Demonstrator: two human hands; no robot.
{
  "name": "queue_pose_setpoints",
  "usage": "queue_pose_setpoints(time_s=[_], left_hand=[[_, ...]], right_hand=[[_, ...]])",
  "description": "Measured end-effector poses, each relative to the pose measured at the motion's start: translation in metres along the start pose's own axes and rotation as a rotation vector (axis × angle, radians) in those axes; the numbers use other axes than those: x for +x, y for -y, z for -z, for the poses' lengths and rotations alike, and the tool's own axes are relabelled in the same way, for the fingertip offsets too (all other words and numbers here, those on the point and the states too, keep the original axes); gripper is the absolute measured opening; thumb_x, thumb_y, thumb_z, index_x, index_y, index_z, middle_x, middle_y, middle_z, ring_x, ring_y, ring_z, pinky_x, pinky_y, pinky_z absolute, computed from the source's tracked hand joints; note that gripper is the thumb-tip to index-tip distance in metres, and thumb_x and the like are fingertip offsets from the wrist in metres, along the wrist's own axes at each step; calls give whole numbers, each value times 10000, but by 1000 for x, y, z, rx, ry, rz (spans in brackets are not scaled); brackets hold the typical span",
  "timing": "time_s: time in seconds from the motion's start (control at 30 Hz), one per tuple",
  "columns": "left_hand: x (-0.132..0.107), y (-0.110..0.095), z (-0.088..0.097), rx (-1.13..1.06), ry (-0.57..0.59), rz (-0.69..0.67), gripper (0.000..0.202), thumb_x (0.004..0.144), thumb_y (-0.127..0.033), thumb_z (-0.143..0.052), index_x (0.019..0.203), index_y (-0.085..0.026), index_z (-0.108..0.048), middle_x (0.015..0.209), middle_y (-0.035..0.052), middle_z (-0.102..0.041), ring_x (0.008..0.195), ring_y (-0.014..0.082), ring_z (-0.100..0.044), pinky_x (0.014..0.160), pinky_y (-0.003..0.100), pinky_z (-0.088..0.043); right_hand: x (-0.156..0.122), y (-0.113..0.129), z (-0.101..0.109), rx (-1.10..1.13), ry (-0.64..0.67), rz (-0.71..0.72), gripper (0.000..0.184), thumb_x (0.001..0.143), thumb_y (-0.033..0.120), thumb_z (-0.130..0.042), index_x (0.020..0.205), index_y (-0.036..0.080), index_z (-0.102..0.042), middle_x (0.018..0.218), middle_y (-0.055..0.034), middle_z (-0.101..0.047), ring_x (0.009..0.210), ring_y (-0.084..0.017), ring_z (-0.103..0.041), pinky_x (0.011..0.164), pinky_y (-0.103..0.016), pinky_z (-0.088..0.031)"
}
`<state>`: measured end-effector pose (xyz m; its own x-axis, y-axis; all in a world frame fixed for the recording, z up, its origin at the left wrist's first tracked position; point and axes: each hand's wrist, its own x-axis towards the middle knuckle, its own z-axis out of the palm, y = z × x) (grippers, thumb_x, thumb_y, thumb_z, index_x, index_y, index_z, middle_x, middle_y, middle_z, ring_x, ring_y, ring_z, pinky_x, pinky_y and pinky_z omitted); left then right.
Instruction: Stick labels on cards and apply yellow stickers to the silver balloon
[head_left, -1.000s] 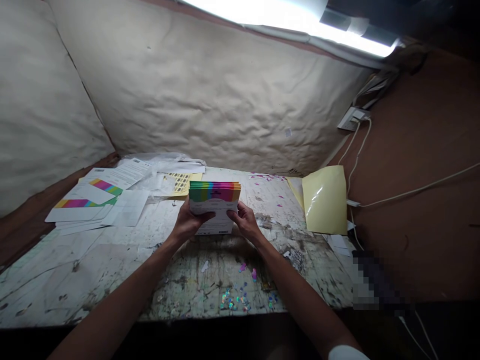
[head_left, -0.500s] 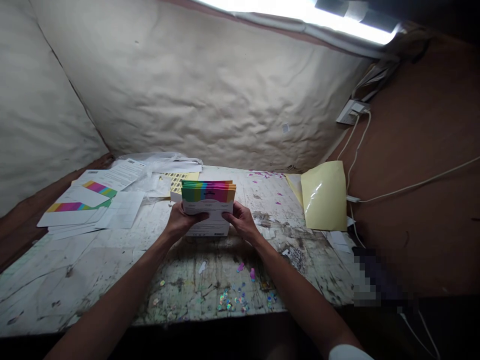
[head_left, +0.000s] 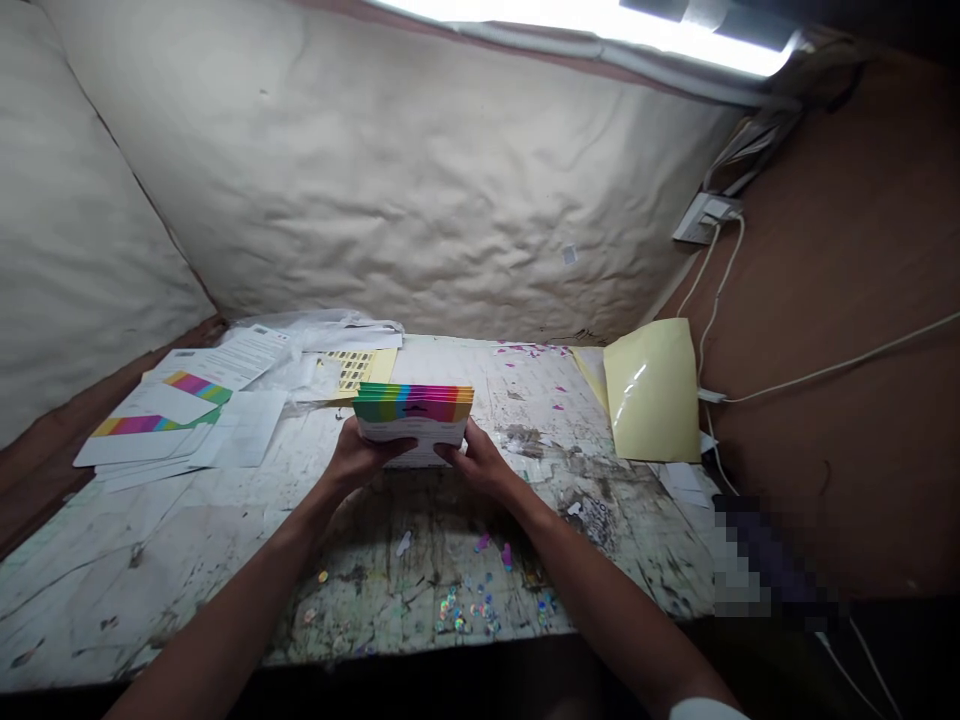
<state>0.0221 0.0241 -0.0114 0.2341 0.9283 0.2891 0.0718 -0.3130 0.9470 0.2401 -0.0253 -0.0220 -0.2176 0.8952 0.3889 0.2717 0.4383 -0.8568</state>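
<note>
Rainbow-striped card booklets (head_left: pixel 414 402), squared into a thick stack, sit in a person's two bare hands at the middle of a worn white bench (head_left: pixel 142 560) splashed with dark stains. The left hand (head_left: pixel 360 455) grips the stack's left side and the right hand (head_left: pixel 480 462) its right side, both grips clamped on it with the fingers curled over the front. Whether the stack touches the bench cannot be told from this view.

Just beyond the stack lies a yellow-backed sheet of small labels (head_left: pixel 352 368). Further left, near the bench's far corner, are loose printed papers (head_left: pixel 225 358) and white cards with rainbow bands (head_left: pixel 150 425), with a crumpled plastic bag (head_left: pixel 315 328) behind them. To the right, a glossy pale yellow sticker sheet (head_left: pixel 652 392) leans up against a brown wall (head_left: pixel 847 300). Holographic sequins (head_left: pixel 465 605) are scattered on the bench in front of the hands. Behind everything hangs a creased cream wall lining (head_left: pixel 375 180), with a bright strip light (head_left: pixel 600 18) along the top. White cables (head_left: pixel 825 372) run from a wall socket (head_left: pixel 703 218) across the brown wall.
</note>
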Motion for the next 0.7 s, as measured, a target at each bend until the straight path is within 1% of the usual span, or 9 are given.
queue_pose_setpoints(time_s=[0.17,0.23,0.33,0.4,0.5,0.6,0.7], left_hand=[[-1,-3,-3,-41,-15,12,506,453,-332,-908,884,-123,-746,899,114,-756,804,312,-707,732,449,-608],[-1,-6,-4,-48,-19,21,513,444,-329,-911,884,-121,-745,898,116,-756,800,311,-708,733,450,-607],[-1,-8,-4,-62,-25,24,495,449,-330,-909,866,-119,-747,889,114,-757,786,306,-708,723,442,-609],[-2,-7,-5,-60,-25,15,482,467,-336,-903,868,-120,-747,892,113,-757,781,302,-708,716,436,-610],[-3,-2,-7,-26,-44,-5,493,489,-338,-897,906,-127,-743,921,111,-755,803,302,-709,727,431,-610],[-5,0,-10,-3,-88,-25,496,499,-344,-892,920,-129,-740,938,110,-754,823,305,-710,739,430,-612],[-5,-2,-14,-3,-105,-27,458,524,-365,-878,892,-131,-740,912,107,-757,807,303,-714,731,431,-614]], right_hand=[[1,0,-4,91,-2,-7,448,856,368,-620,1253,187,-518,1156,-70,-619,996,-209,-571,864,-299,-461],[3,-4,-4,137,8,-24,433,837,384,-646,1212,183,-562,1128,-64,-634,980,-210,-579,858,-304,-466],[6,-12,-2,236,28,-75,402,784,420,-702,1098,177,-645,1042,-51,-667,932,-213,-599,840,-316,-483],[8,-16,-2,275,35,-103,400,743,440,-735,1044,182,-682,1036,-48,-678,937,-220,-608,853,-328,-491],[8,-16,-3,313,34,-147,444,709,466,-754,1054,193,-694,1043,-41,-691,952,-230,-619,865,-349,-503],[7,-12,-8,338,-22,-189,493,663,464,-783,1056,181,-694,980,-40,-711,887,-229,-642,817,-354,-525],[6,-10,-13,355,-88,-222,483,616,428,-819,1009,172,-706,921,-43,-721,833,-230,-657,782,-356,-539]])
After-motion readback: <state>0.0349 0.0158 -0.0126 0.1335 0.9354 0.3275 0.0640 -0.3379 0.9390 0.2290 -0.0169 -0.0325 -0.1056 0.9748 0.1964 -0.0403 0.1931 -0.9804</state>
